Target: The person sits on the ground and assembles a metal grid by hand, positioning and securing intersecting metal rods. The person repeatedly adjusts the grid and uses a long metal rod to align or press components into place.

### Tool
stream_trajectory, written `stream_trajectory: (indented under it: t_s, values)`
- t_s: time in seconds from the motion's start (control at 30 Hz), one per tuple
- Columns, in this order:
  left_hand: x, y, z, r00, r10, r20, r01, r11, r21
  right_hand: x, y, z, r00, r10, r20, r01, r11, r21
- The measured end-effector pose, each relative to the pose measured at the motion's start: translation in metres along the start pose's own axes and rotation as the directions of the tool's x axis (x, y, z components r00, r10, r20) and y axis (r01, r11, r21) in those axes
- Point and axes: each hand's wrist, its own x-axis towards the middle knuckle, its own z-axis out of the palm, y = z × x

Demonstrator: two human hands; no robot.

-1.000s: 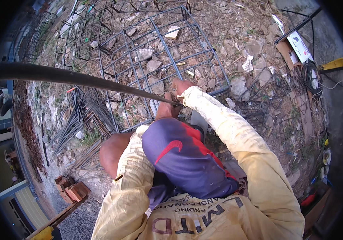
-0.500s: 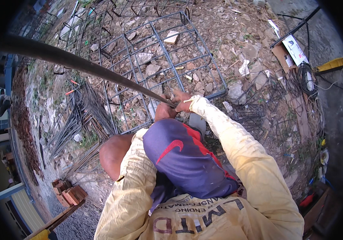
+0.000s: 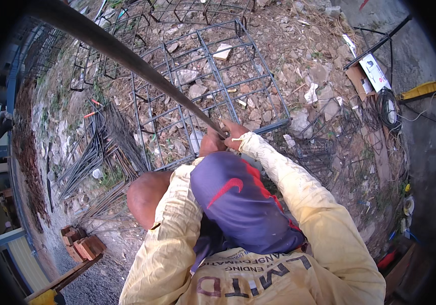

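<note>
A long dark pole [image 3: 141, 69] slants from the upper left down to my hands, in front of my raised knee. My left hand [image 3: 212, 143] is closed round its lower end, partly covered by my wrist and knee. Against the same end, the fingers of my right hand [image 3: 234, 134] are bent round the pole beside the left. Just beyond both hands lies a grid-like cage of tied steel bars [image 3: 213, 66]. Whether the pole's tip touches anything below my hands is hidden.
Rubble and stones cover the ground. Loose steel rods [image 3: 93, 152] lie in a bundle at the left, near stacked red bricks [image 3: 88, 247]. On the right are a coil of black cable [image 3: 388, 109], a white printed box [image 3: 374, 72] and a dark metal frame [image 3: 380, 43].
The pole's upper end has swung to the right and looks steeper. My right hand's fingers, more spread before, are drawn in closer round it. The view has shifted slightly.
</note>
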Motion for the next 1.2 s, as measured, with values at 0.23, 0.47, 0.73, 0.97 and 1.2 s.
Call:
stream_trajectory:
  t_s: [0.23, 0.47, 0.73, 0.97, 1.2]
  values:
    - [-0.004, -0.009, 0.003, 0.999, -0.005, -0.033, 0.004, 1.0, -0.03, -0.008, -0.009, -0.008, 0.997, -0.02, 0.078, 0.007, 0.987, 0.161]
    - [0.001, -0.013, -0.008, 0.976, -0.126, 0.175, 0.147, 0.983, -0.11, -0.002, 0.001, -0.009, 0.991, -0.05, 0.128, 0.013, 0.961, 0.277]
    - [0.003, -0.016, -0.016, 0.963, -0.025, 0.268, 0.095, 0.964, -0.25, 0.004, 0.028, 0.001, 0.992, -0.122, 0.043, 0.111, 0.974, 0.195]
    - [0.013, -0.011, -0.03, 0.924, -0.191, 0.332, 0.203, 0.979, -0.003, 0.001, 0.023, 0.002, 0.995, -0.103, 0.004, 0.103, 0.99, 0.096]
    - [0.019, -0.02, -0.02, 0.953, -0.186, 0.241, 0.194, 0.981, -0.013, -0.007, 0.003, -0.012, 0.996, -0.079, 0.031, 0.074, 0.99, 0.122]
